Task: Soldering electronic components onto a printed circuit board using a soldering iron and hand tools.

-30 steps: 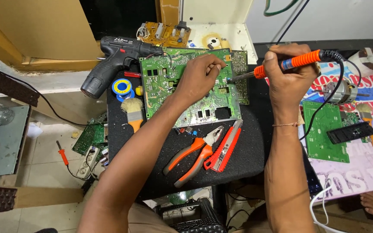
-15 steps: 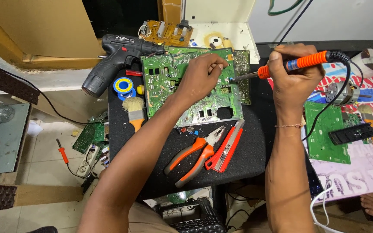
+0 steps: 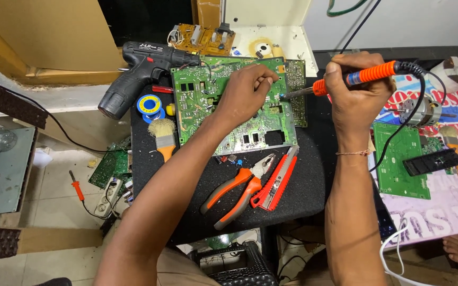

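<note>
Seen from above, a person works at a small black-topped table with a large green circuit board lying flat near its middle. The left hand rests palm-down on the board's upper right part, fingers curled and pinched together at the tips; whether they grip anything is too small to tell. The right hand, at about three o'clock from the board, is closed in a pen-like grip around the orange handle of a soldering iron, whose metal tip points left and meets the board's right edge, just beside the left fingertips. The iron's black cord loops down to the right. At six o'clock from the board lie orange-handled pliers and, touching them on the right, a red utility knife. At nine o'clock sit a small brush with an orange handle and a blue spool of solder wire. A black cordless drill lies at ten o'clock, its nose just beside the board's top left corner. A brown circuit board sits at twelve o'clock. Well apart at four o'clock, a second green circuit board lies on a printed sheet beside a black remote-like piece. An orange screwdriver lies on the floor at eight o'clock.
</note>
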